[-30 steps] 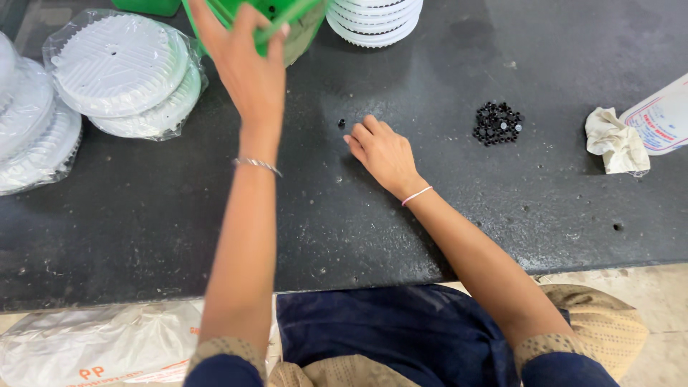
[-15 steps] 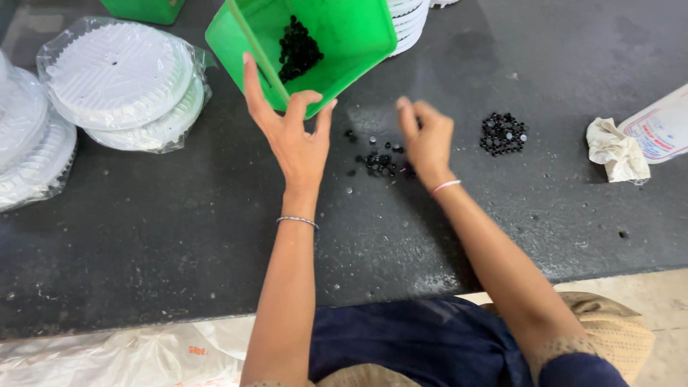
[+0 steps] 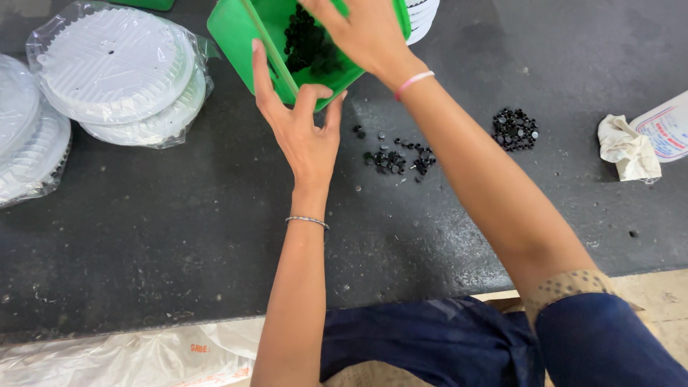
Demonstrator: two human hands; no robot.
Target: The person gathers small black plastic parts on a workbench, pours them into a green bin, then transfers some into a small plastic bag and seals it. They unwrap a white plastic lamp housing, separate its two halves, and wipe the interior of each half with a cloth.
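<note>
Green bin (image 3: 240,36): a plastic tray-like container, tilted, its lower corner held above the dark worktop (image 3: 179,236) near the top middle of the view; its upper part runs out of the picture.
Bin contents: a heap of small black parts (image 3: 308,46) lies inside, gathered toward the low side.
Left hand (image 3: 301,136): props the bin from below, palm against the lower corner, fingers (image 3: 261,79) spread apart along the green wall and thumb at the rim; a thin metal bangle (image 3: 307,221) sits on the wrist.
Right hand (image 3: 362,32): reaches into the bin from above, over the black parts; its fingers bend down into the heap, and whether they pinch any piece cannot be told. A pink band (image 3: 414,82) circles the wrist.
Loose pieces (image 3: 398,156): a scatter of the same black parts lies on the worktop just below the bin, partly beside the right forearm.
Second pile (image 3: 514,129): a tighter cluster of black parts, well apart to the right.
White discs (image 3: 115,72): a stack of round ribbed plates in clear plastic wrap, left of the bin; another wrapped stack (image 3: 25,136) lies at the left edge.
Crumpled cloth (image 3: 629,147): pale, at the far right, touching a white packet (image 3: 666,129).
Plastic bag (image 3: 122,355): clear sheet at the bottom left, below the worktop edge.
Clothing: dark blue fabric (image 3: 430,344) across the lap.
</note>
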